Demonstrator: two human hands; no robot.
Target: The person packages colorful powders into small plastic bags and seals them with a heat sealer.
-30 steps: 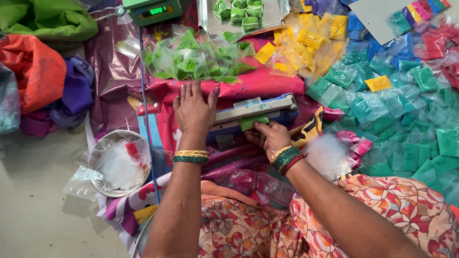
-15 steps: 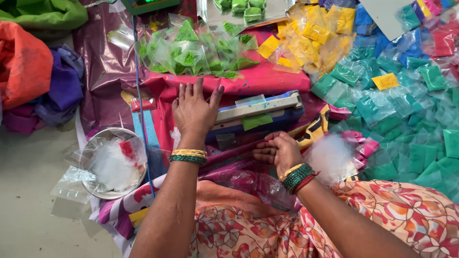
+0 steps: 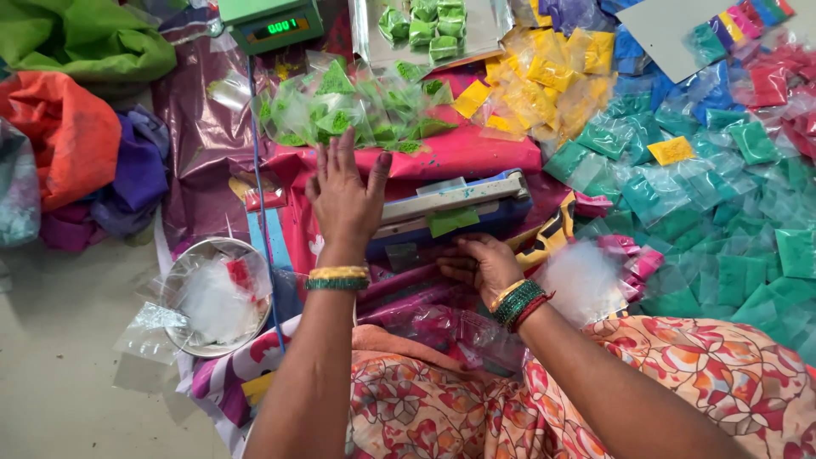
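A blue heat sealer [image 3: 463, 204] lies across a pink sheet in front of me. A small green packet [image 3: 452, 222] sticks out from under its arm. My left hand [image 3: 344, 200] is flat with fingers spread over the sealer's left end. My right hand [image 3: 480, 265] sits just below the sealer, fingers curled toward the left over crinkled pink plastic near a small clear packet [image 3: 405, 255]. I cannot tell if it holds anything. Both wrists wear bangles.
Beyond the sealer lie piles of green packets [image 3: 357, 115], yellow packets [image 3: 548, 81] and teal packets [image 3: 705, 195]. A scale [image 3: 272, 24] and a metal tray [image 3: 367, 34] are at the top. A metal bowl [image 3: 174, 280] of clear bags sits left, cloth bundles [image 3: 59, 136] beyond it.
My right hand has drawn back from the sealer toward my lap, leaving the green packet under the arm. My left hand stayed over the sealer's left end, fingers spreading wider.
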